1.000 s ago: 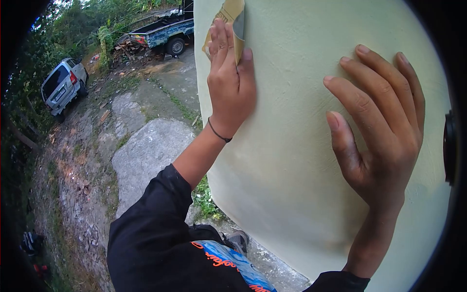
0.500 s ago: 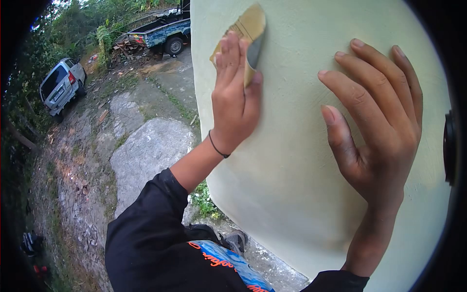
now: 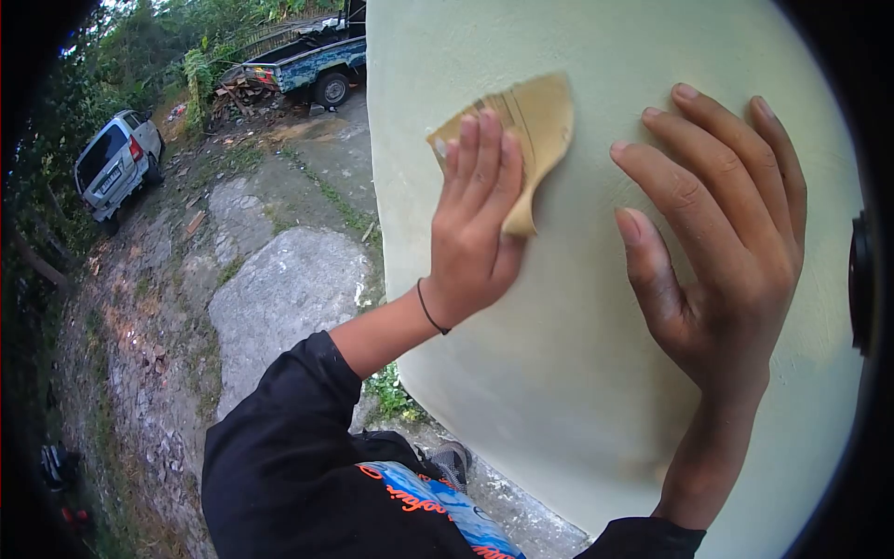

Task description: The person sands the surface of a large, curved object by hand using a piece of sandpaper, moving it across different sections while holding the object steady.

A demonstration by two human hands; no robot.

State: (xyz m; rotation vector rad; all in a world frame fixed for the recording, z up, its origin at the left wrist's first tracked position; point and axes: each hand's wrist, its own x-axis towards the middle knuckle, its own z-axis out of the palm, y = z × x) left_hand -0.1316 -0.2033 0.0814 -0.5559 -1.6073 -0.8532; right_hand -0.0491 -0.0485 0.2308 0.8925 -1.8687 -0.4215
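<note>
My left hand (image 3: 475, 214), with a thin black band at the wrist, presses a sheet of sandpaper (image 3: 545, 121) against the pale green wall (image 3: 540, 373). The sandpaper is tan on its back with dark printed lines. Its lower right edge curls away from the wall near my thumb, which is partly hidden. Over on the right, my right hand (image 3: 726, 233) is open with its fingers spread, holding nothing. Its fingertips appear to rest on the wall, and whitish dust shows on the thumb.
The wall's left edge borders rough ground with a pale concrete slab (image 3: 289, 307). Farther off stand a silver car (image 3: 116, 168) and a blue pickup truck (image 3: 317, 70). A shoe (image 3: 452, 461) shows below, near the wall's foot. A dark round object (image 3: 861, 284) sits at the right edge.
My left hand has slid right and slightly down across the wall with the sandpaper, which now shows more of its tan back. My right hand stays almost in place.
</note>
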